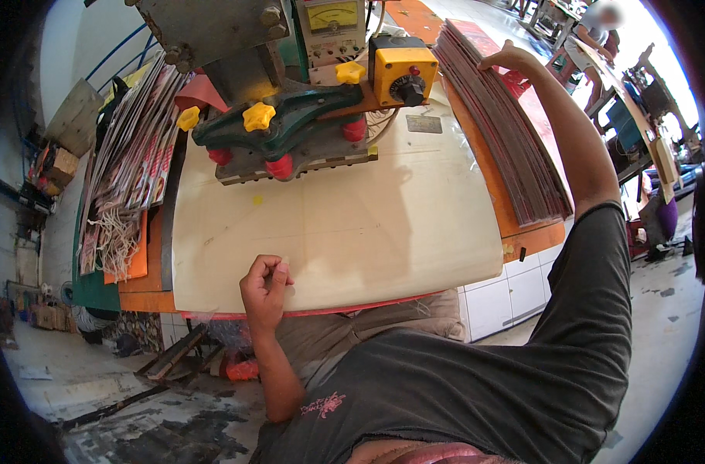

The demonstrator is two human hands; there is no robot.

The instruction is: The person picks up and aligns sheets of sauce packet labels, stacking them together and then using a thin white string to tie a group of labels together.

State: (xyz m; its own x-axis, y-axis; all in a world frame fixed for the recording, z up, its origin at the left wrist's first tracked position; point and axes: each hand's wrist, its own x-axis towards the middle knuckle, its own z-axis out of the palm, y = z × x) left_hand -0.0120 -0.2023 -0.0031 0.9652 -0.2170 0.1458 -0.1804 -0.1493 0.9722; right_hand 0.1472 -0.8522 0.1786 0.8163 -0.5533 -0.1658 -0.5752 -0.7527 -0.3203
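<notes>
My left hand [266, 291] is held over the near edge of a cream-coloured sheet [329, 255] that covers the work table. Its fingers are curled in against the thumb, and whatever may be between them is hidden. My right arm stretches far to the right, with my right hand [516, 60] at the far end of a tall stack of flat boards or bags [495, 124]. The fingers there reach out over the top of the stack; some are hidden. In front of me stands a press machine [279, 127] with a dark green frame, yellow star knobs and red feet.
On the left, a leaning pile of printed paper bags [136, 131] has loose white cords [117, 243] at its near end. A yellow control box [403, 73] and a meter panel [333, 31] sit beside the press. At the far right, a person [596, 42] is near another bench.
</notes>
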